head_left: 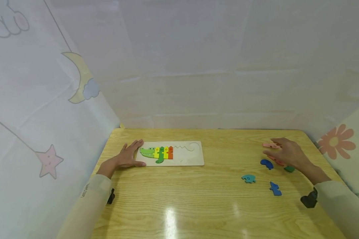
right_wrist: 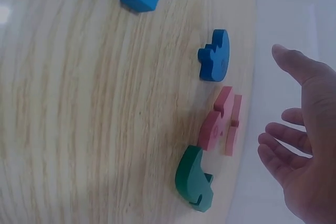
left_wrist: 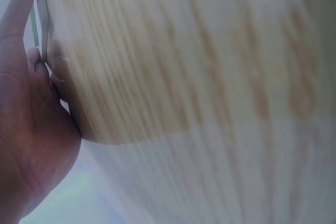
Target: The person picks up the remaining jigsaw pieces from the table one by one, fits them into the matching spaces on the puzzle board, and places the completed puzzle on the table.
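Observation:
My left hand (head_left: 128, 155) holds the left end of a pale wooden puzzle board (head_left: 186, 157), thumb along its near edge and fingers at the far corner. In the board lie a green crocodile head (head_left: 147, 152), a green leg piece (head_left: 160, 155), yellow pieces (head_left: 157, 152) and an orange-red piece (head_left: 171, 153). At the right, my right hand (head_left: 290, 153) hovers above two pink pieces (right_wrist: 210, 129), thumb and fingers apart with nothing between them. Beside these lie a curved blue piece (head_left: 267, 164) and a dark green piece (right_wrist: 191, 179), partly hidden by the hand in the head view.
Nearer on the wooden table (head_left: 173, 189) lie a teal piece (head_left: 249, 178) and another blue piece (head_left: 275, 188). White patterned sheets (head_left: 179, 83) rise behind the table and at both sides.

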Action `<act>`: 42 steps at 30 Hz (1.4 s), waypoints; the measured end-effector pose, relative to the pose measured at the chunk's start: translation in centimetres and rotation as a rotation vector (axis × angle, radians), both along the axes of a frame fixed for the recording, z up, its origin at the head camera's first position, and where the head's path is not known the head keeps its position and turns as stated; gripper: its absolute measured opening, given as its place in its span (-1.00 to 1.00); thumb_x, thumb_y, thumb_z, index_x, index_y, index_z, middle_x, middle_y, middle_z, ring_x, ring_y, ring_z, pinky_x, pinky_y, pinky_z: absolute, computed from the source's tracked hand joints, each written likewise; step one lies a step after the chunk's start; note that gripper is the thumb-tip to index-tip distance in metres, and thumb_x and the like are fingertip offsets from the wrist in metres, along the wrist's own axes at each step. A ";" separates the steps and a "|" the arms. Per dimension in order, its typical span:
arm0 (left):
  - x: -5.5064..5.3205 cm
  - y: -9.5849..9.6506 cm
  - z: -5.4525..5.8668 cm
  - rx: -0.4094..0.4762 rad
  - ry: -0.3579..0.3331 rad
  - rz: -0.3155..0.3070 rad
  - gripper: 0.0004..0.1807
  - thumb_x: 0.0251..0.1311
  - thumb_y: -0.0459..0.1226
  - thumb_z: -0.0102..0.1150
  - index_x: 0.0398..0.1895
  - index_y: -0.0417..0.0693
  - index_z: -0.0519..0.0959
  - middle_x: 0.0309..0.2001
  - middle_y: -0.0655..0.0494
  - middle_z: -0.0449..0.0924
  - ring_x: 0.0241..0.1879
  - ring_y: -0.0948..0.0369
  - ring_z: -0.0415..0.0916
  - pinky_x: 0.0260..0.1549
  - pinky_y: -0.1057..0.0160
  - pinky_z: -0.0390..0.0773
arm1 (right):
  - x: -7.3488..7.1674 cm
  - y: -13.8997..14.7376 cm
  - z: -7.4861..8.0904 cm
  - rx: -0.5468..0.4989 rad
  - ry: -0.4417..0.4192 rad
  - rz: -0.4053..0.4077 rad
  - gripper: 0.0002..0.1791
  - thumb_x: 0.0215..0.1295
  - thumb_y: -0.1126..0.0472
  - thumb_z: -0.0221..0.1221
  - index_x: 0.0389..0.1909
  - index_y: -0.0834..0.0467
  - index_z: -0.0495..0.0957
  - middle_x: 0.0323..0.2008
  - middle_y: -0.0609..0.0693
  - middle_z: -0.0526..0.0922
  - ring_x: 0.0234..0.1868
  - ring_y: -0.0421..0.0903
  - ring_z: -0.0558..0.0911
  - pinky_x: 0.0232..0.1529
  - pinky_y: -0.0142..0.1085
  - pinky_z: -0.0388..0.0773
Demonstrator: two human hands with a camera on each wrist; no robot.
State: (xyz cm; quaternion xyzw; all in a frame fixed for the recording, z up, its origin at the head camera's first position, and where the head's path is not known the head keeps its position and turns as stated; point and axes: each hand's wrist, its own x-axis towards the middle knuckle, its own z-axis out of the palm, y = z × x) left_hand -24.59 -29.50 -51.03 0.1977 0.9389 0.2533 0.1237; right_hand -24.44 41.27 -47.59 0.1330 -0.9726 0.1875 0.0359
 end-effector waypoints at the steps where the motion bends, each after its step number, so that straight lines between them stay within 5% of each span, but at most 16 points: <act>1: 0.0 0.0 0.0 0.001 0.000 -0.001 0.32 0.13 0.21 0.51 0.72 -0.25 -0.03 0.71 -0.23 -0.12 0.68 -0.24 -0.25 0.51 -0.47 -0.39 | 0.0 0.1 -0.1 0.000 0.000 -0.003 -0.08 0.36 -0.20 0.40 0.37 0.50 0.47 0.25 0.58 0.52 0.04 0.51 0.63 -0.12 0.36 0.61; 25: 0.1 0.1 0.1 0.008 0.010 -0.003 0.32 0.13 0.21 0.51 0.72 -0.26 -0.03 0.71 -0.23 -0.11 0.68 -0.25 -0.24 0.51 -0.48 -0.39 | -1.3 2.0 -2.0 0.036 -0.011 -0.020 -0.08 0.37 -0.21 0.38 0.33 0.55 0.47 0.07 0.56 0.64 -0.06 0.43 0.70 -0.16 0.30 0.66; 32: -0.1 -0.2 -0.7 0.060 0.046 -0.024 0.36 0.08 0.31 0.48 0.70 -0.26 0.01 0.69 -0.27 -0.07 0.67 -0.28 -0.21 0.47 -0.53 -0.37 | -1.8 2.0 -2.3 0.038 -0.011 -0.013 -0.10 0.37 -0.19 0.38 0.28 0.57 0.49 -0.03 0.50 0.69 -0.14 0.37 0.72 -0.20 0.26 0.67; 39: -0.6 -0.7 -2.0 0.016 0.055 -0.017 0.37 0.10 0.36 0.42 0.73 -0.18 -0.05 0.71 -0.21 -0.11 0.69 -0.23 -0.25 0.50 -0.47 -0.40 | -1.9 1.9 -2.2 0.068 -0.007 0.002 -0.13 0.37 -0.19 0.38 0.23 0.57 0.54 -0.01 0.52 0.67 -0.15 0.39 0.70 -0.18 0.29 0.66; 42: -0.5 -0.6 -1.5 0.020 0.056 -0.016 0.36 0.09 0.34 0.45 0.72 -0.21 -0.03 0.71 -0.24 -0.09 0.68 -0.25 -0.23 0.49 -0.49 -0.38 | -1.9 1.9 -2.2 0.074 -0.003 0.004 -0.14 0.37 -0.19 0.38 0.22 0.57 0.54 0.02 0.54 0.65 -0.17 0.39 0.70 -0.18 0.29 0.66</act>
